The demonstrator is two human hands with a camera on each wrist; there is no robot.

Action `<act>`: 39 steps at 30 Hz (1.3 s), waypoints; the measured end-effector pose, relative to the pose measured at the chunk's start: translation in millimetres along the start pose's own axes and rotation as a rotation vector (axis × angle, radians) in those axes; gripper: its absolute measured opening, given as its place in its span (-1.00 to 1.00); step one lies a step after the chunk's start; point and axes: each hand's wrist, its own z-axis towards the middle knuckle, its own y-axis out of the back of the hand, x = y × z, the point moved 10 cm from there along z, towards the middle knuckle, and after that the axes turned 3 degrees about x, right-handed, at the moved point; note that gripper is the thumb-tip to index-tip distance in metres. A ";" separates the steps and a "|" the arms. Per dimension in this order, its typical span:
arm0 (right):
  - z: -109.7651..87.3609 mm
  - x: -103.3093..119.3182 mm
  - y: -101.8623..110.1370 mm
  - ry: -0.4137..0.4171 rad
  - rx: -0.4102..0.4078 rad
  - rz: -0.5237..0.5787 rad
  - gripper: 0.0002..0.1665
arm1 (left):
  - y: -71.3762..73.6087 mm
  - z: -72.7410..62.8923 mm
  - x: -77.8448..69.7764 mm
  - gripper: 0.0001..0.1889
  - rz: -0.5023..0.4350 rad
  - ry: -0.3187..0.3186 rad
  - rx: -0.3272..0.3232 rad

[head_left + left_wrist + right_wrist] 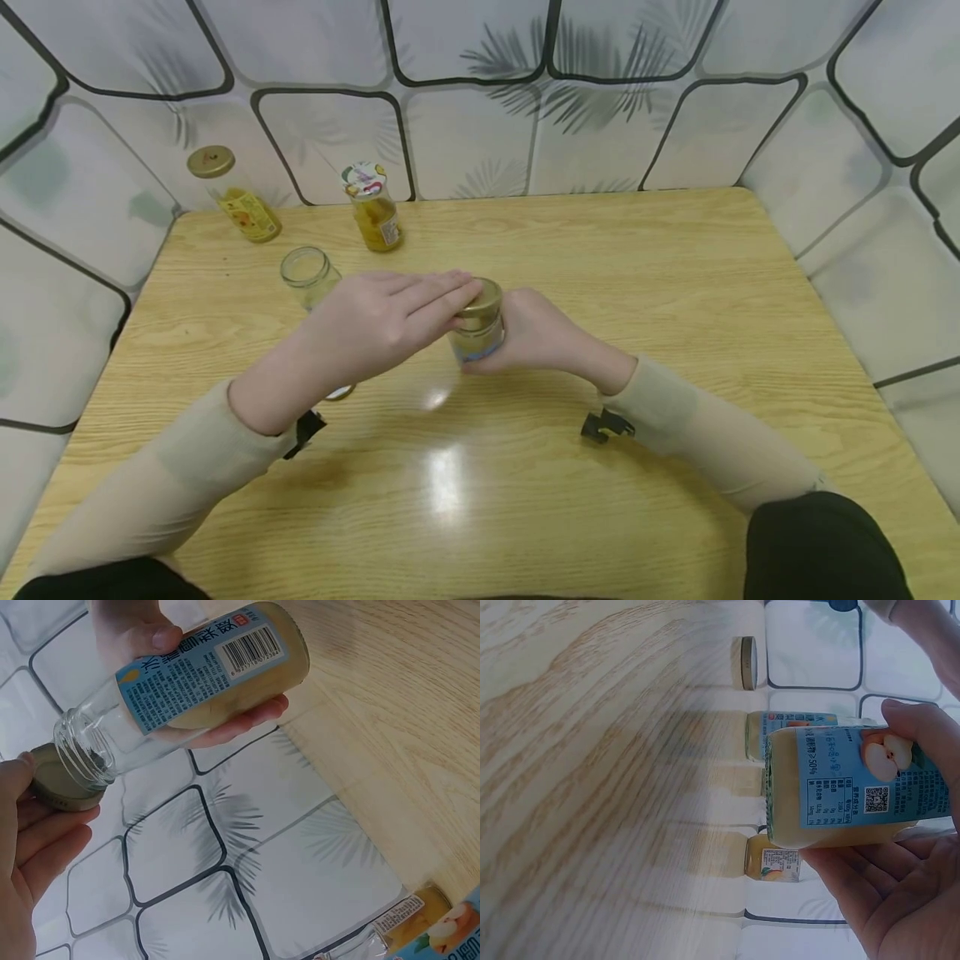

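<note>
My right hand (536, 329) grips a glass jar (217, 671) around its side. The jar has a blue label with pear pictures and a barcode, and pale contents fill its lower part. Above the table, my left hand (375, 321) holds a gold lid (64, 776) between thumb and fingers at the threaded mouth. In the left wrist view the lid is slightly tilted against the rim; whether any thread has caught, I cannot tell. The right wrist view shows the jar's base hanging off the tabletop, with the thumb on one side and fingers on the other.
Left of the hands stands a lidless glass jar (306, 271), partly hidden by my left hand. Another lid (341, 392) lies below my left wrist. Near the back edge are a yellow-labelled jar (251, 217) with a gold lid and a jar of yellow fruit (378, 221) with a patterned lid.
</note>
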 end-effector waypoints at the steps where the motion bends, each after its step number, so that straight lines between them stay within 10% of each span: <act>1: 0.1 -0.1 0.2 -0.001 0.000 0.001 -0.39 | 2.2 0.3 0.8 -0.67 0.003 0.006 -0.020; 13: 1.4 3.4 5.7 0.003 -0.024 -0.017 -0.35 | 18.1 -0.9 17.3 -0.72 -0.002 0.137 -0.132; 39: 0.3 4.3 6.3 0.001 -0.005 0.008 -0.47 | -0.8 -21.6 52.4 -0.72 -0.045 0.435 0.018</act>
